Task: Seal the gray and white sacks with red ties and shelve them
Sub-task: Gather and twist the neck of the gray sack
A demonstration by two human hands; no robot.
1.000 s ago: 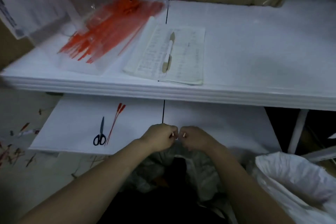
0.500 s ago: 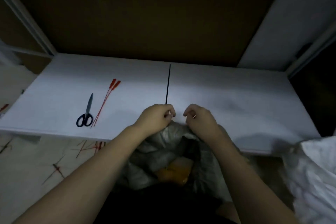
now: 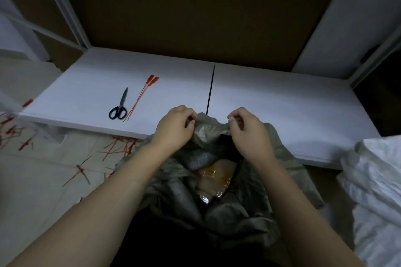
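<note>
A gray sack (image 3: 173,171) stands on the floor in front of the low white shelf (image 3: 282,102), its mouth spread open. A yellowish packet (image 3: 214,176) shows inside it. My left hand (image 3: 175,124) pinches the far rim of the gray sack on the left, and my right hand (image 3: 247,127) pinches the same rim on the right, with a gap between them. Two red ties (image 3: 143,95) lie on the shelf to the left. A white sack (image 3: 377,191) sits at the right edge.
Black-handled scissors (image 3: 119,106) lie beside the red ties on the shelf. Cut red tie scraps (image 3: 82,169) litter the pale floor at the left. A brown board backs the shelf bay, with white uprights on both sides.
The view dropped from the upper shelf to the low shelf bay. My hands, first together at the sack's rim, moved apart and the sack's mouth spread open, showing the packet inside.
</note>
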